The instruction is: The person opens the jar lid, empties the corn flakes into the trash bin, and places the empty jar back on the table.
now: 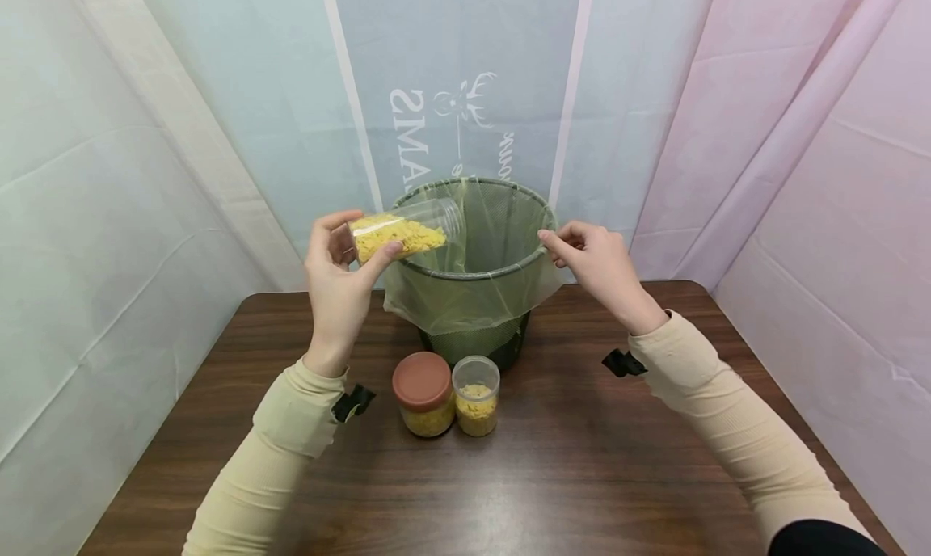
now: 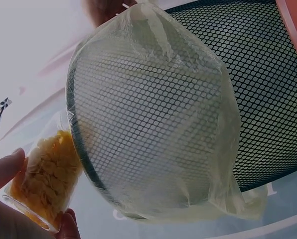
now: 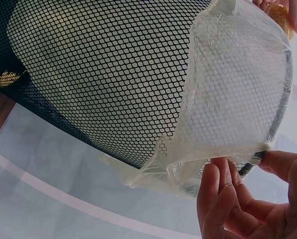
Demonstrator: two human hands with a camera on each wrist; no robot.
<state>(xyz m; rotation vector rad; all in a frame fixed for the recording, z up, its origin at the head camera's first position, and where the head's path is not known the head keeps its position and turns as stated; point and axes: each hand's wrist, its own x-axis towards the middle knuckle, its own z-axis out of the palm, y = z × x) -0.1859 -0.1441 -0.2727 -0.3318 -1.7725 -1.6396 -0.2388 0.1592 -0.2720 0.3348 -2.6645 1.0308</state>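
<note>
My left hand (image 1: 338, 277) grips a clear plastic jar (image 1: 407, 231) of yellow flakes. The jar lies tipped nearly on its side, its uncovered mouth over the left part of a mesh trash bin (image 1: 473, 342). In the left wrist view the flakes (image 2: 51, 174) fill much of the jar. A thin, pale yellow bin liner (image 1: 451, 301) lines the bin and folds down over its rim. At the right side of the rim, my right hand (image 1: 592, 261) pinches the liner's edge; the right wrist view shows the thumb at the rim and the fingers (image 3: 211, 189) curled below it.
In front of the bin stand a jar with a reddish-brown lid (image 1: 423, 382) and, beside it, a clear lidless jar (image 1: 476, 398), both containing yellow bits. They rest on a dark wooden table (image 1: 538, 475). Hanging fabric (image 1: 262, 79) surrounds the table's back and sides.
</note>
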